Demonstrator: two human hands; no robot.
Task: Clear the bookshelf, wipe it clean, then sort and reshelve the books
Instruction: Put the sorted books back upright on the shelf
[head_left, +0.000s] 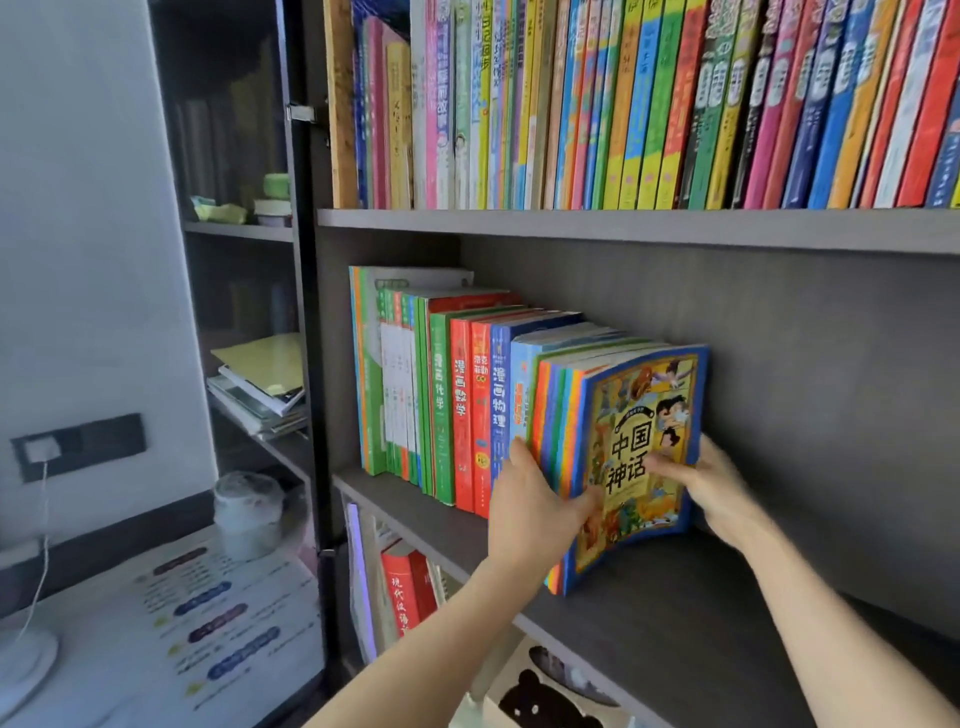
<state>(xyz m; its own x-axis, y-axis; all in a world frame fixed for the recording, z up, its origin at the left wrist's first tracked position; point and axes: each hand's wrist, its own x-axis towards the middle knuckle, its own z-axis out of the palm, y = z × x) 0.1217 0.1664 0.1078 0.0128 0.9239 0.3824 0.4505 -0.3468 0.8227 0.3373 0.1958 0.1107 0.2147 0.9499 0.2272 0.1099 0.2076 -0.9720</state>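
Observation:
On the dark grey middle shelf (675, 618) a row of upright books (462, 405) fills the left part. At the row's right end stands a stack of thin blue-edged picture books (639, 447), its front cover yellow with Chinese characters. My left hand (530, 509) grips the spine side of this stack, thumb on the cover. My right hand (711, 483) holds the stack's right edge, fingers pressed on the cover. The stack's lower corner touches the shelf and the cover bows slightly.
The upper shelf (623, 228) is packed with colourful upright books (623, 104). Right of my hands the middle shelf is bare. A glass door (244, 260) at left shows paper piles. Below are red books (410, 587), a white desk (171, 639) and a white jar (249, 514).

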